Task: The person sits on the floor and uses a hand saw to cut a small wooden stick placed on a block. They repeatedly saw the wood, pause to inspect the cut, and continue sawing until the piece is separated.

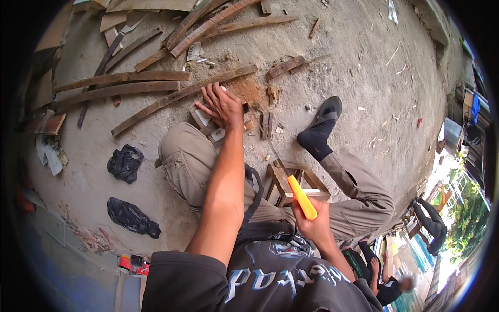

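My left hand [223,106] lies with its fingers spread over a long wooden strip [171,99] on the ground, pressing near its far right part. My right hand [312,218] is closed around the yellow-orange handle of a handsaw [302,197]. The saw's thin blade, seen nearly edge-on, points away from me toward the wood offcuts. Just beyond the saw handle, a small wooden frame [278,182] sits between my legs. Under and beside my left wrist are short wooden pieces, partly hidden by the hand. Reddish sawdust [249,89] is spread beside the strip.
More long wooden strips [119,93] lie at the far left. Short offcuts [286,67] are scattered ahead. Two black plastic bags [126,163] rest left of my knee. My shod foot [327,114] stands at the right. Another person [390,286] is at the lower right.
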Available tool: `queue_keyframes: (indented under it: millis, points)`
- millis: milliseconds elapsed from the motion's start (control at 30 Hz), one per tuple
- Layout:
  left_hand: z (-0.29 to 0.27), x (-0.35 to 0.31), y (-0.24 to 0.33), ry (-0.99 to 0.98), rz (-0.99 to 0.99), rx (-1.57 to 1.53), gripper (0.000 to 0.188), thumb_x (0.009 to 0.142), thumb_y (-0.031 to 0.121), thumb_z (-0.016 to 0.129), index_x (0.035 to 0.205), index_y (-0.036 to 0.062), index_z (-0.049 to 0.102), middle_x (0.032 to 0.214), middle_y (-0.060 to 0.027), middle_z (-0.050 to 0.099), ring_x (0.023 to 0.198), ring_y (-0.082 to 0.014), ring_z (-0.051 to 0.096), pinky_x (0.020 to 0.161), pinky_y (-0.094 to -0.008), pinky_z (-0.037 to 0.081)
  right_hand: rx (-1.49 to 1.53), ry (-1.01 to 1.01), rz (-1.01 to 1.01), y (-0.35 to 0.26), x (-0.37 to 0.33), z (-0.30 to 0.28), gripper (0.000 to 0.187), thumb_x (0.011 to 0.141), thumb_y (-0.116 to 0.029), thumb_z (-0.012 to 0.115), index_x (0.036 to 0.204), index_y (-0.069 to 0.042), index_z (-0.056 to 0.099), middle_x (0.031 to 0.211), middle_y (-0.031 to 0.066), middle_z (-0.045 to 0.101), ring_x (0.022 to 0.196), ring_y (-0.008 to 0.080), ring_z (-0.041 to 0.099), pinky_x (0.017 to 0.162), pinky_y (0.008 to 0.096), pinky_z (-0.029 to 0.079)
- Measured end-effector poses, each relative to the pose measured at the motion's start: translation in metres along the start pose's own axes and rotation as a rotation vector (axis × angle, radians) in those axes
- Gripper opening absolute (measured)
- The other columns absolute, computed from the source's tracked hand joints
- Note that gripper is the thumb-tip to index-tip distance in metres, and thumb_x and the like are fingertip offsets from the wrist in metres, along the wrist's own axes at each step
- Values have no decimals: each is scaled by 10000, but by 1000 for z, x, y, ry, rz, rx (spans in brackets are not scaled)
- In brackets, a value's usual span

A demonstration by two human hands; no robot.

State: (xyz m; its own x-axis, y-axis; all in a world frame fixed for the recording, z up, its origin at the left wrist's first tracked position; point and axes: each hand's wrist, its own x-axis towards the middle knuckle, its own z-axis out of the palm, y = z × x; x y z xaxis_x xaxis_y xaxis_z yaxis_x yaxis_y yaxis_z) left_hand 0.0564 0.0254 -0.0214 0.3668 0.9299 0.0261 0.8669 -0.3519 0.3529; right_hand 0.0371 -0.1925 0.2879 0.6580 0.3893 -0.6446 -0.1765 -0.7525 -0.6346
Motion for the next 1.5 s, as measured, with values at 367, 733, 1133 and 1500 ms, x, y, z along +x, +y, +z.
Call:
queue_keyframes:
  millis: [367, 733, 1133, 1500]
  points:
    - [-3, 3, 5, -7, -8, -4, 304, 952, 211, 450, 1218, 100, 548, 1306, -75, 554, 1359, -283, 426, 1179, -600, 126, -56, 8, 76, -31, -9, -20, 82, 821, -46, 689, 860, 26, 676, 593, 133, 613, 501, 229, 633, 519, 314, 473]
    - [0, 4, 4, 22, -24, 21, 269, 941, 195, 465, 1182, 128, 564, 1269, -39, 572, 1333, -235, 444, 1178, -580, 134, -72, -2, 63, -30, -29, -28, 92, 825, -60, 706, 819, 23, 668, 565, 132, 584, 469, 215, 597, 493, 307, 448]
    - [2, -3, 1, 42, 4, 7, 342, 955, 220, 461, 1269, 100, 525, 1331, -104, 531, 1342, -286, 440, 1171, -605, 144, -51, -64, 73, -17, 42, 13, 132, 833, -87, 678, 842, 44, 659, 642, 196, 623, 531, 289, 627, 556, 359, 478]
    - [0, -1, -6, 15, -16, 8, 358, 967, 230, 431, 1282, 86, 517, 1352, -118, 516, 1359, -295, 420, 1170, -606, 138, -88, -40, 73, -12, 26, 16, 109, 809, -56, 684, 896, 9, 690, 660, 192, 642, 588, 324, 675, 583, 344, 510]
